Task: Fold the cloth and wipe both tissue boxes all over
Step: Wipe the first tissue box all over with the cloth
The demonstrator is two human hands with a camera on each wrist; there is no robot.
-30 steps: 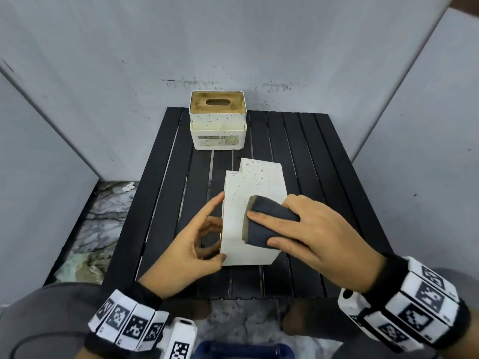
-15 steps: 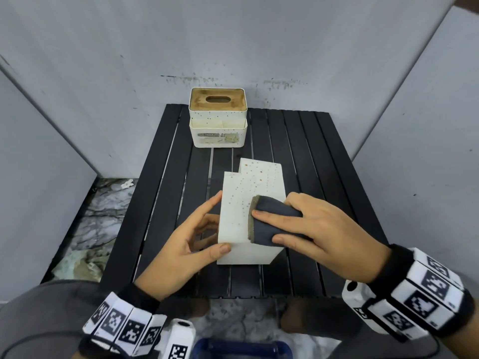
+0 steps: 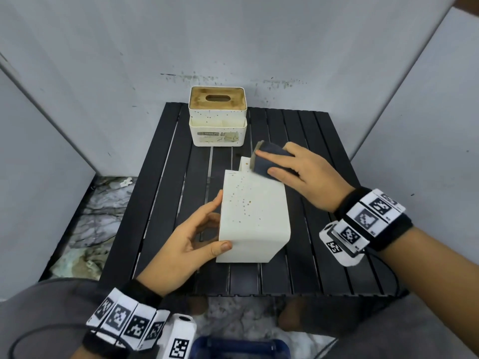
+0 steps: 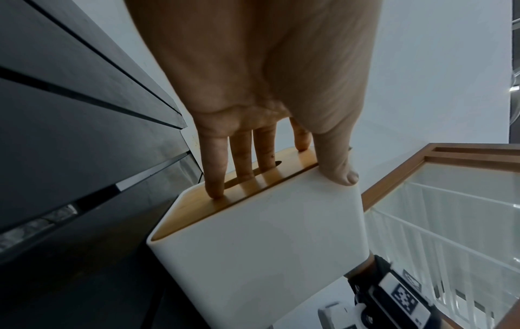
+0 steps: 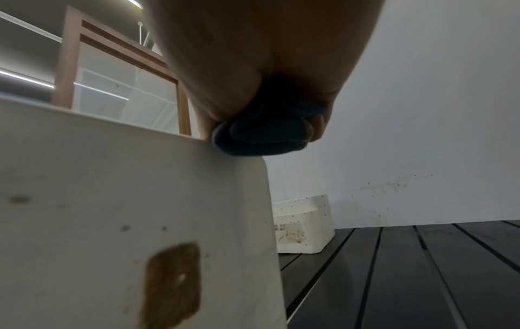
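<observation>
Left hand (image 3: 181, 244) steadies near tissue box (image 3: 255, 216) lying on its side mid-table (image 3: 166, 193), thumb on top, fingers straight on wooden lid. Right hand (image 3: 308, 177) pinches folded cloth (image 3: 269, 161) at its far end. Left wrist view alone shows lid slot (image 4: 253, 175). Second tissue box (image 3: 217, 116) stands behind.

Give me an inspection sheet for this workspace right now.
Surface: black slatted table.
Job's things: near box tipped on its side, speckled; far box upright at the back edge; folded cloth on the near box's far end.
Clutter: nothing seen.
Hands: left hand steadies the near box, fingers on its wooden lid; right hand grips the cloth.
Cables: black cable by the left wrist.
Surroundings: grey walls.
</observation>
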